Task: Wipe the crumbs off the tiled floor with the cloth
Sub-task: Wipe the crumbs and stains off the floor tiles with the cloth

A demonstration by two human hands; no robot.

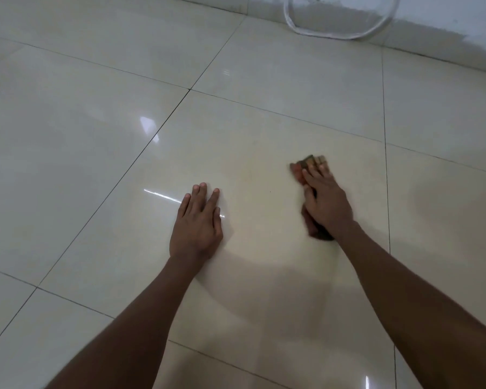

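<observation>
My right hand (327,202) presses flat on a small dark cloth with red and brown stripes (302,165) on the glossy cream tiled floor (258,122). The cloth pokes out beyond my fingertips and under my wrist, and it looks blurred. My left hand (198,223) lies palm down on the same tile, fingers together, holding nothing, about a hand's width left of the cloth. A tiny dark speck (270,192) sits on the tile between my hands; other crumbs are too small to make out.
A white hose or cable loop (295,28) lies against the wall base at the top right. The grey-white wall (446,9) runs along the far edge. Dark grout lines cross the floor around my arms.
</observation>
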